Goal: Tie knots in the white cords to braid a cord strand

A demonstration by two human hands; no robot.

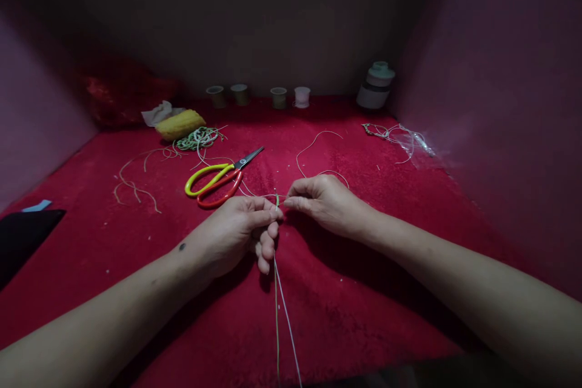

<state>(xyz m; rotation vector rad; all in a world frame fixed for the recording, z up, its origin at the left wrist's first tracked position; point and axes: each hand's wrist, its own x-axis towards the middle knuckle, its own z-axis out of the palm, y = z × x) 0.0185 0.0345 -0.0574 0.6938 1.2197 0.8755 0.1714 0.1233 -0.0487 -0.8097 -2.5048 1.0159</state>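
Observation:
Between thumb and forefinger, my left hand (254,221) pinches a short green and white knotted cord (277,200), whose tip stands up above the fingers. Below that hand a green strand (277,315) and a white strand (288,315) run down toward the near edge. My right hand (325,200) is closed in a pinch just to the right, on a thin pale cord (282,196) beside the knotted part. Another length of pale cord (300,154) curls on the cloth beyond my right hand. Scissors (222,179) with yellow and red handles lie behind my left hand.
Red cloth (364,315) covers the table. Along the back stand several thread spools (279,98) and a white bottle (376,85). A yellow roll (180,125) and a green-white cord bundle (200,138) lie at back left. Cords and clear plastic (422,144) lie right; a black object (27,239) left.

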